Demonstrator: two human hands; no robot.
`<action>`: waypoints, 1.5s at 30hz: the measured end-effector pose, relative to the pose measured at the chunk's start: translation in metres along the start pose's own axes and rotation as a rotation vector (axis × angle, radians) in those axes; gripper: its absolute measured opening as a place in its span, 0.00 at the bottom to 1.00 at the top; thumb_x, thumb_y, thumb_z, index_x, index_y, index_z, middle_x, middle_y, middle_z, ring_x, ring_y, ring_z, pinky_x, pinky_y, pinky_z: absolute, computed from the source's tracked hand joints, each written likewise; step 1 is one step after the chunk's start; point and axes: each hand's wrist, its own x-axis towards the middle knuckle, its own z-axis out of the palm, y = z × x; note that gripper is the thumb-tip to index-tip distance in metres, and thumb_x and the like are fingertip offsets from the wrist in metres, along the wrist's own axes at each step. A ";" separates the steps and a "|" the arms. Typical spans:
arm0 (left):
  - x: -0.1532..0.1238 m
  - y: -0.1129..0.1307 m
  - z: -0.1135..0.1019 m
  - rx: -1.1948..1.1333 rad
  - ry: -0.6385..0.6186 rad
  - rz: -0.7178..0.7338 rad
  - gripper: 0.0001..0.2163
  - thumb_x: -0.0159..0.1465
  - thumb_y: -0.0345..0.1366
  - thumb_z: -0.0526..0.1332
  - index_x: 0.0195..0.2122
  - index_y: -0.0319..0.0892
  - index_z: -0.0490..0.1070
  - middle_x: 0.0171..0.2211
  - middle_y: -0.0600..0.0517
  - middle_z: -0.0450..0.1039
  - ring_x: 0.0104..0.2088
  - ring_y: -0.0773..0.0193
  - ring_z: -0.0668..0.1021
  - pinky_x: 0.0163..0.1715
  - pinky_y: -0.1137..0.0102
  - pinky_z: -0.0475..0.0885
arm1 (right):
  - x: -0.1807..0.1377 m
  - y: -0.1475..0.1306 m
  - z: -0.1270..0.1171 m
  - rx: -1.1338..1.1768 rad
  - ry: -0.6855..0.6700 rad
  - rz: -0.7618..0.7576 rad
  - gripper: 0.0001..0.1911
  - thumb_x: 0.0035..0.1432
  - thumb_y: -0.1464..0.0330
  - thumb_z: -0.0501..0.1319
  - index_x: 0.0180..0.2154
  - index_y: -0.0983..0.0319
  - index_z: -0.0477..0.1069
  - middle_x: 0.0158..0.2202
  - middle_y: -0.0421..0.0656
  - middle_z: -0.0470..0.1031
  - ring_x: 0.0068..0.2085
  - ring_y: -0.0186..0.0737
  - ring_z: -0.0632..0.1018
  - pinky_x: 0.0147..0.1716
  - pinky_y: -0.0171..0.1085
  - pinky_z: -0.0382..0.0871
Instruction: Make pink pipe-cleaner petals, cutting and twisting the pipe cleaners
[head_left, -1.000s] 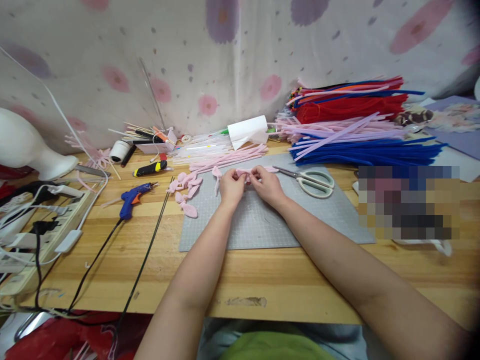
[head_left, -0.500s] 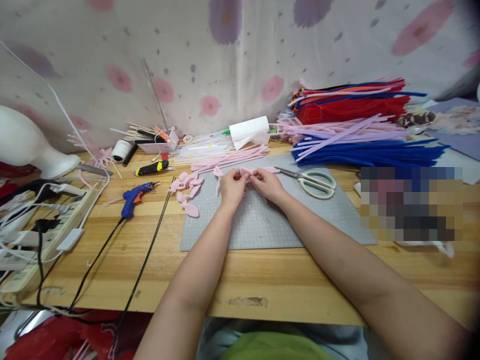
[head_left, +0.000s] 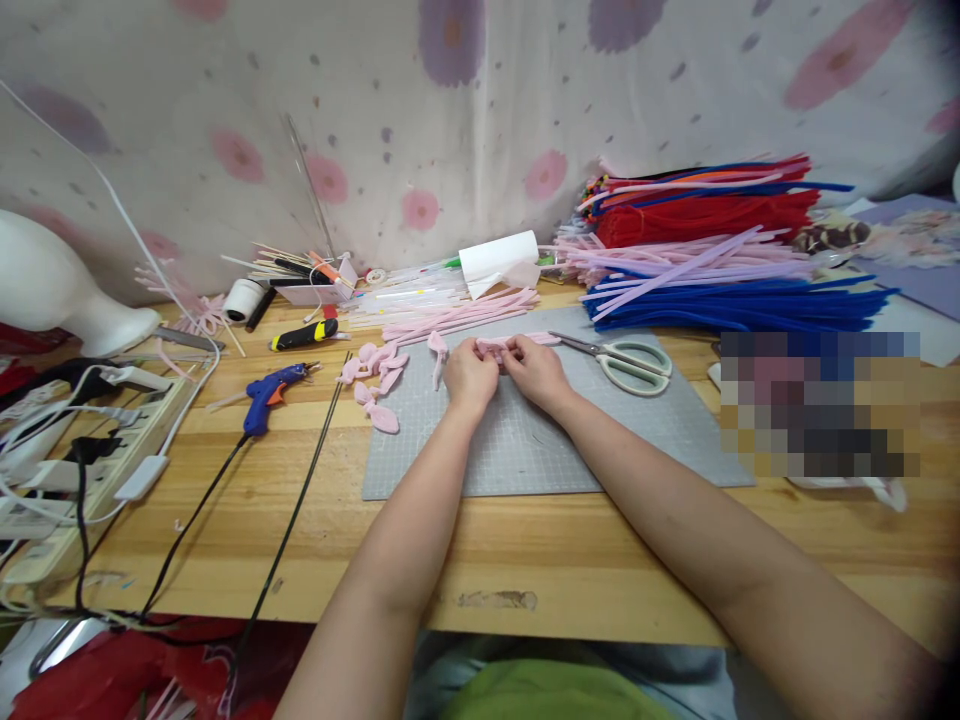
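Note:
Both my hands meet over the far part of a grey cutting mat [head_left: 540,450]. My left hand [head_left: 469,375] and my right hand [head_left: 534,368] are closed in a pinch on one pale pink pipe cleaner [head_left: 495,346], which is bent between my fingertips; its loose end runs right toward the scissors [head_left: 622,362]. Several finished pink loops [head_left: 375,380] lie just left of my left hand at the mat's corner. A row of straight pink pipe cleaners [head_left: 457,318] lies behind my hands.
A big stack of red, lilac and blue pipe cleaners [head_left: 712,260] fills the back right. A blue glue gun [head_left: 266,395] with its cord, a yellow-black knife [head_left: 304,335], a tape roll [head_left: 241,298], sticks and a power strip [head_left: 90,450] crowd the left.
My hands have drawn slightly closer together on the pink pipe cleaner and reworked its bend; everything else on the table stays where it was.

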 end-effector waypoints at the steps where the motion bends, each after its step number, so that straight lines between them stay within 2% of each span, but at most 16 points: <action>1: 0.000 0.000 0.000 -0.006 0.001 0.001 0.03 0.54 0.32 0.56 0.25 0.42 0.68 0.26 0.49 0.72 0.28 0.64 0.72 0.32 0.69 0.64 | 0.000 0.000 0.000 -0.013 0.002 0.002 0.09 0.54 0.66 0.52 0.35 0.60 0.69 0.33 0.44 0.77 0.34 0.40 0.75 0.31 0.36 0.61; 8: 0.003 -0.007 0.004 -0.380 -0.128 -0.032 0.05 0.52 0.35 0.60 0.28 0.41 0.71 0.22 0.54 0.71 0.26 0.68 0.72 0.30 0.72 0.67 | 0.000 0.000 -0.002 -0.003 0.017 0.012 0.10 0.55 0.65 0.52 0.36 0.60 0.69 0.30 0.43 0.77 0.31 0.39 0.74 0.30 0.35 0.59; 16: 0.010 -0.015 0.014 -0.446 -0.077 -0.201 0.04 0.50 0.34 0.61 0.24 0.39 0.71 0.19 0.54 0.69 0.21 0.70 0.71 0.24 0.75 0.67 | 0.000 -0.004 -0.002 -0.058 0.063 0.002 0.10 0.55 0.66 0.52 0.36 0.60 0.69 0.33 0.45 0.77 0.33 0.40 0.74 0.31 0.35 0.60; 20: 0.007 -0.012 0.010 -0.575 -0.131 -0.230 0.05 0.51 0.34 0.60 0.27 0.38 0.71 0.20 0.54 0.69 0.20 0.71 0.70 0.20 0.75 0.67 | 0.003 0.002 -0.001 0.098 -0.020 -0.008 0.10 0.54 0.64 0.53 0.35 0.60 0.70 0.32 0.42 0.77 0.32 0.37 0.74 0.31 0.34 0.61; 23: 0.007 -0.009 0.001 -0.609 -0.185 -0.233 0.08 0.51 0.35 0.60 0.31 0.38 0.71 0.25 0.52 0.71 0.23 0.70 0.72 0.20 0.75 0.68 | 0.004 0.007 0.000 0.216 -0.071 -0.007 0.11 0.54 0.61 0.53 0.31 0.60 0.70 0.27 0.39 0.76 0.29 0.34 0.73 0.30 0.32 0.60; 26: 0.010 -0.010 -0.009 -0.581 -0.172 -0.163 0.13 0.51 0.39 0.61 0.37 0.39 0.72 0.31 0.50 0.73 0.28 0.68 0.74 0.22 0.75 0.68 | 0.004 0.008 -0.001 0.206 -0.056 -0.020 0.12 0.54 0.62 0.53 0.28 0.60 0.71 0.24 0.38 0.74 0.27 0.33 0.72 0.28 0.32 0.59; 30: 0.015 -0.013 -0.019 -0.374 -0.157 -0.048 0.10 0.53 0.40 0.59 0.29 0.39 0.73 0.26 0.50 0.73 0.27 0.66 0.74 0.26 0.72 0.68 | 0.003 0.006 -0.003 0.163 -0.006 -0.021 0.12 0.53 0.63 0.53 0.26 0.61 0.71 0.22 0.38 0.72 0.26 0.32 0.70 0.27 0.32 0.57; 34: 0.012 -0.009 -0.024 -0.051 -0.008 0.125 0.07 0.55 0.37 0.57 0.25 0.41 0.70 0.24 0.52 0.71 0.27 0.66 0.72 0.32 0.70 0.65 | 0.002 0.002 -0.005 0.172 -0.012 -0.043 0.12 0.53 0.62 0.54 0.26 0.62 0.70 0.22 0.39 0.72 0.25 0.32 0.69 0.27 0.32 0.57; 38: 0.007 -0.007 -0.025 0.145 0.080 0.217 0.05 0.56 0.33 0.54 0.25 0.42 0.65 0.26 0.52 0.70 0.29 0.65 0.71 0.32 0.70 0.62 | -0.002 -0.004 -0.005 0.198 -0.018 -0.089 0.11 0.53 0.64 0.54 0.26 0.62 0.70 0.22 0.39 0.71 0.24 0.31 0.69 0.26 0.31 0.57; 42: 0.007 -0.009 -0.023 0.243 0.116 0.309 0.04 0.57 0.31 0.54 0.25 0.42 0.63 0.27 0.50 0.69 0.32 0.63 0.71 0.33 0.70 0.62 | -0.005 -0.007 -0.006 0.183 -0.008 -0.114 0.10 0.53 0.65 0.54 0.25 0.63 0.70 0.23 0.39 0.72 0.24 0.31 0.68 0.26 0.31 0.56; 45: 0.007 -0.009 -0.020 0.198 0.116 0.340 0.05 0.58 0.33 0.54 0.27 0.42 0.65 0.28 0.49 0.70 0.34 0.63 0.72 0.35 0.70 0.63 | -0.004 -0.005 -0.007 0.176 0.012 -0.085 0.11 0.53 0.65 0.54 0.25 0.62 0.69 0.22 0.39 0.72 0.25 0.31 0.69 0.27 0.31 0.57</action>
